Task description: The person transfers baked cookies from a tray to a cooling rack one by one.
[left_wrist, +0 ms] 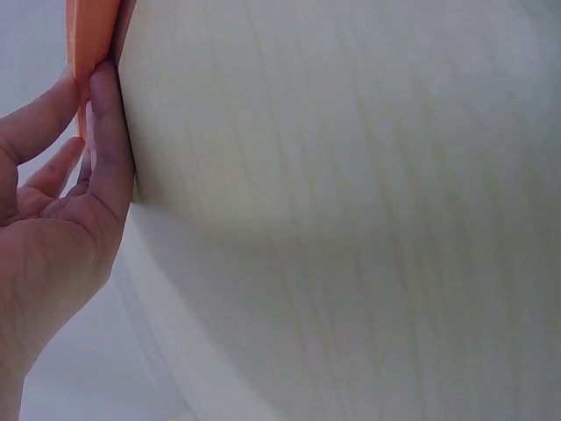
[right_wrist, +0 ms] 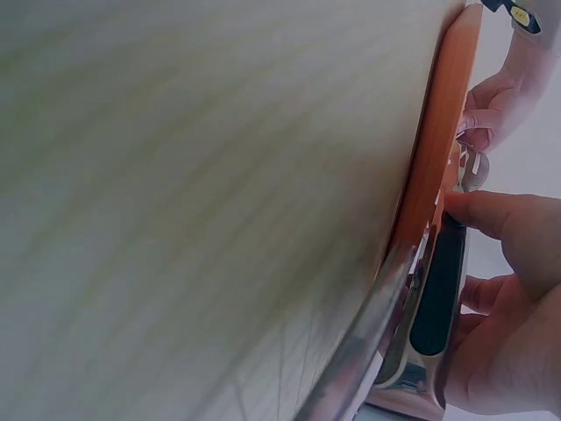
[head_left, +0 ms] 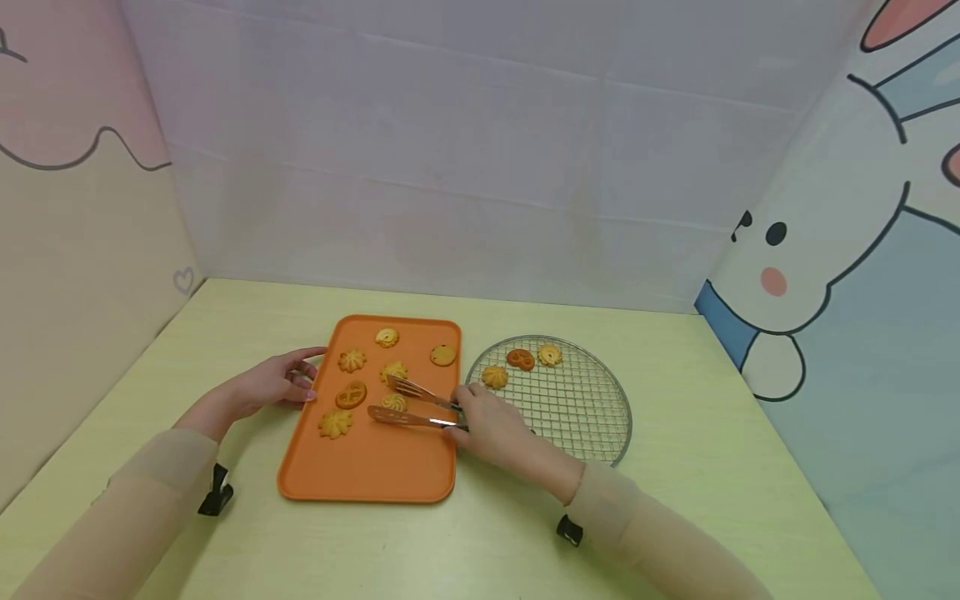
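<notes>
My right hand [head_left: 495, 425] grips a pair of metal tongs [head_left: 420, 421] with dark handles, reaching over the orange tray [head_left: 360, 475] from its right side. The tongs' arms are spread, with a swirl cookie [head_left: 394, 403] between them. The upper tip overlaps a flower-shaped cookie [head_left: 392, 369]; whether it touches is unclear. My left hand [head_left: 273, 386] holds the tray's left rim with its fingertips. Left of the tongs lie a pretzel-shaped cookie [head_left: 351, 394] and a large flower-shaped cookie [head_left: 335, 423]. In the right wrist view, the dark tong handle [right_wrist: 438, 289] lies under my right thumb.
Right of the tray stands a round wire rack [head_left: 577, 408] bearing a flower-shaped cookie [head_left: 495, 377], a pretzel-shaped cookie [head_left: 521, 359] and a round cookie [head_left: 550, 355]. More cookies lie at the tray's far end, including a flat round one [head_left: 443, 355]. Walls enclose the pale table [head_left: 697, 467].
</notes>
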Demonstrator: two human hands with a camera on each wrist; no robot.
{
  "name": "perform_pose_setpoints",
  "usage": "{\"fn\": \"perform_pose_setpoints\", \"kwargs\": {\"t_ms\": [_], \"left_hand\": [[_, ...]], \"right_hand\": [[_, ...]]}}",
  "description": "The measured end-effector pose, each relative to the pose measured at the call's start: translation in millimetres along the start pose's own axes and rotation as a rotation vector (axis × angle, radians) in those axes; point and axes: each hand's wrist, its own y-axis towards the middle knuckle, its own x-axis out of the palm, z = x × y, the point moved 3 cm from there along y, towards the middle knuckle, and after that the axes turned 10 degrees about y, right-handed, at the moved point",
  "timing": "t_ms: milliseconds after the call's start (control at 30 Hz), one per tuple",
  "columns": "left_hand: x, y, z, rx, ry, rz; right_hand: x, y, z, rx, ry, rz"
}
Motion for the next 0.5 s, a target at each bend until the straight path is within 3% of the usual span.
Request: {"fn": "perform_pose_setpoints", "kwargs": {"t_ms": [500], "left_hand": [[0.0,0.7,-0.5,0.006,0.014,0.002]], "right_hand": [[0.2,1.1,1.4,-0.030,0.027,-0.013]]}}
